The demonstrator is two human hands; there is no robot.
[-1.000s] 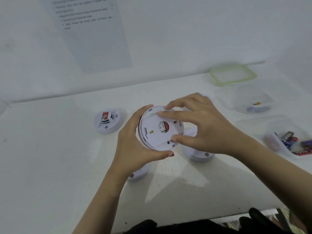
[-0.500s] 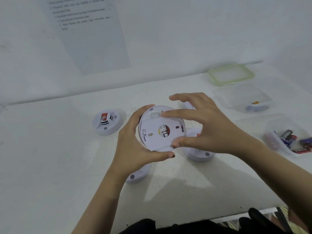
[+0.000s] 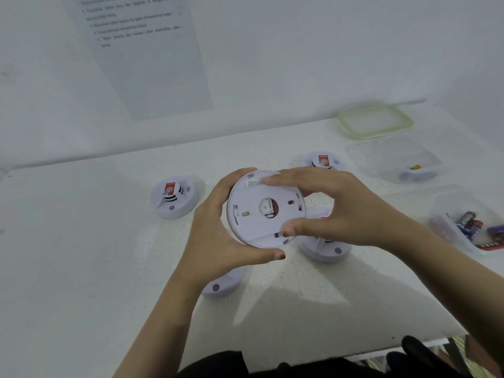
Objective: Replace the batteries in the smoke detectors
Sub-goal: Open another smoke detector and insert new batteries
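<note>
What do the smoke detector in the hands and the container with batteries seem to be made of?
The smoke detector looks like white moulded plastic, matte: uniform colour, moulded slots and clips, no glare. The battery container seems clear plastic, slightly glossy: batteries show through its walls; glass cannot be excluded.
</note>
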